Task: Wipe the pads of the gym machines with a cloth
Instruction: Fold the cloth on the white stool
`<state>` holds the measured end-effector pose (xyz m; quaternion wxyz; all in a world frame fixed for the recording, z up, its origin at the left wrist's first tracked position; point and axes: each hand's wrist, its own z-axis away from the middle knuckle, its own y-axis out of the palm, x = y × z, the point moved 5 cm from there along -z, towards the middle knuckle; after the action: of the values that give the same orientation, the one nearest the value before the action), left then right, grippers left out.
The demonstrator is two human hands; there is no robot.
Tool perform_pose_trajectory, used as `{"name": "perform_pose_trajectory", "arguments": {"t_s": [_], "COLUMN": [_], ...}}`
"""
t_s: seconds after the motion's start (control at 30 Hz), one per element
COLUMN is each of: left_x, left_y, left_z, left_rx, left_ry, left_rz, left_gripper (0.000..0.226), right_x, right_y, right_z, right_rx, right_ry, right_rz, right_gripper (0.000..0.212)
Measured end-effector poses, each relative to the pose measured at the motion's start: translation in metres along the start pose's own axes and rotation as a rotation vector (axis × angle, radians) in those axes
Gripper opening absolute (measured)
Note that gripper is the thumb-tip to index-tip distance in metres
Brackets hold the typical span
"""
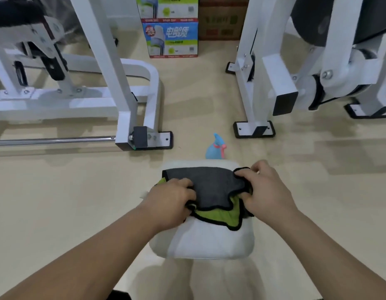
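We look down on a pale beige floor (198, 100). Two gym machines stand on it. The frame of the left machine (110, 61) is white, with a black pad at its top and a steel bar (53, 140) low along the floor. The right machine (278, 76) is also white, with black feet. Between them, at the far wall, stand a blue printed box (172, 38) and beside it a brown carton (220, 20).

Near us is a white pad (209, 239) with rounded corners. On its far half lies the cloth (213, 185), grey on the upper side and green below, with a black edge. It is folded and wrinkled.

Both arms are bare. The left hand (172, 200) grips the left side of the cloth with fingers curled into the fabric. The right hand (265, 191) pinches the far right corner between thumb and fingers.

Just behind the pad, a small blue spray bottle (216, 148) with a pink trigger stands on the floor.
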<state>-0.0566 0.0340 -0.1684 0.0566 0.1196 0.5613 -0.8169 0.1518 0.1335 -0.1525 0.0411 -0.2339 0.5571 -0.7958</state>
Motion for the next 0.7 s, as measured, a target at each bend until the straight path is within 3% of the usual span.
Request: {"name": "perform_pose_trajectory", "arguments": {"t_s": [0.07, 0.2, 0.3, 0.4, 0.47, 0.5, 0.63, 0.7], "left_x": [0.007, 0.012, 0.019, 0.028, 0.027, 0.026, 0.024, 0.024], "left_y": [-0.004, -0.013, -0.032, -0.038, -0.03, -0.025, -0.015, -0.019], "left_z": [0.002, 0.02, 0.027, 0.03, 0.029, 0.028, 0.017, 0.014], "left_rx": [-0.011, -0.028, -0.117, -0.21, -0.163, -0.133, -0.188, -0.254], "left_ry": [-0.041, -0.087, -0.164, -0.207, -0.228, -0.244, -0.296, -0.294], "left_rz": [0.114, 0.253, 0.398, 0.405, 0.454, 0.465, 0.499, 0.512], "left_gripper": [0.025, 0.043, 0.042, 0.047, 0.051, 0.051, 0.023, 0.023], "right_x": [0.011, 0.027, 0.033, 0.035, 0.033, 0.033, 0.035, 0.039], "right_y": [-0.004, -0.027, -0.028, 0.0, 0.022, 0.031, 0.059, 0.063], "right_z": [-0.007, 0.0, 0.01, 0.014, 0.015, 0.016, 0.022, 0.025], "right_rx": [-0.047, -0.314, -0.19, 0.085, 0.227, 0.259, 0.254, 0.22], "right_ry": [-0.038, -0.204, -0.327, -0.347, -0.297, -0.252, -0.104, -0.124], "right_rz": [0.011, -0.062, -0.145, -0.038, 0.06, 0.087, 0.252, 0.31], "right_gripper": [0.036, 0.02, 0.01, 0.016, 0.018, 0.02, 0.07, 0.067]}}
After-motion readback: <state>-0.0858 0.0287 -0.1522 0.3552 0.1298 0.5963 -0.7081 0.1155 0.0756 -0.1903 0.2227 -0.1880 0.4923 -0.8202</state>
